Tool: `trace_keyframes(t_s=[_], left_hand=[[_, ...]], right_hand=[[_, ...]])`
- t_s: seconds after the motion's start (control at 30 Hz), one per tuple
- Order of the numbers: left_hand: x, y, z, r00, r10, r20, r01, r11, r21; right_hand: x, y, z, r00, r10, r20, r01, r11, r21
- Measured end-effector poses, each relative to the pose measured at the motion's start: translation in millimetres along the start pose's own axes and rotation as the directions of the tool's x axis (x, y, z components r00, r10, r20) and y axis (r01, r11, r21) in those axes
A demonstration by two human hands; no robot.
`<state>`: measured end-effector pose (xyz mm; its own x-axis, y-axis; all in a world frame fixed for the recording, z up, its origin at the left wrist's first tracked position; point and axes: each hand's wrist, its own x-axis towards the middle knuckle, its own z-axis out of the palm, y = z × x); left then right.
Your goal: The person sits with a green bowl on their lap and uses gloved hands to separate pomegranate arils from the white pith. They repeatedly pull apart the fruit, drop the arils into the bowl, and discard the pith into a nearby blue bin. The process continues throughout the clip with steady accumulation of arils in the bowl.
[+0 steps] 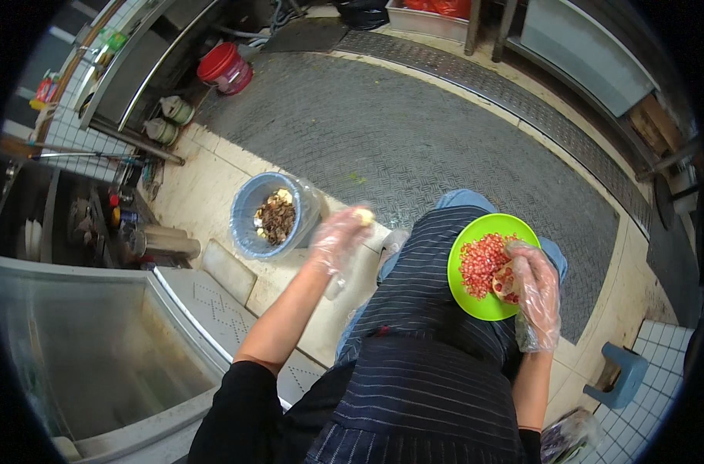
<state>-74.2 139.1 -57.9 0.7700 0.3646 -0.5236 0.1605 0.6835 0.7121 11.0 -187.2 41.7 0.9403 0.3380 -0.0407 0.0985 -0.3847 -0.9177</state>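
A bright green plate [497, 223] rests on my lap, over a dark striped apron [427, 383]. Loose red pomegranate seeds [480, 261] lie heaped on it. My right hand [536, 290], in a clear plastic glove, grips a piece of pomegranate [504, 283] at the plate's right side. My left hand [343, 235], gloved the same way and somewhat blurred, is raised between the plate and a lined bin. Its fingers pinch a small pale yellowish piece [364, 217], perhaps pomegranate rind. Brown scraps and pale pieces [277, 217] lie inside the blue-rimmed bin [240, 200], just left of that hand.
A dark textured mat [398, 127] covers the floor ahead. Farther off at left stands a red bucket [224, 66]. A glass-topped cabinet [108, 348] borders my left side. A blue plastic stool [624, 377] stands at right, near a plastic bag [572, 435].
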Motion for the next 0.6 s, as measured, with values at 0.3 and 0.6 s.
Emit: trace_keyframes(t_s=[0.3, 0.6], left_hand=[[41.1, 55.6, -229.5, 0.865, 0.161, -0.476, -0.16, 0.986, 0.044], [35.8, 2.8, -87.2, 0.827, 0.562, -0.003, -0.356, 0.527, 0.772]], right_hand=[[1.0, 4.0, -27.3, 0.999, 0.029, -0.04, -0.034, 0.99, -0.133], [-9.6, 33.6, -52.1, 0.987, -0.091, -0.131, 0.054, 0.963, -0.266]])
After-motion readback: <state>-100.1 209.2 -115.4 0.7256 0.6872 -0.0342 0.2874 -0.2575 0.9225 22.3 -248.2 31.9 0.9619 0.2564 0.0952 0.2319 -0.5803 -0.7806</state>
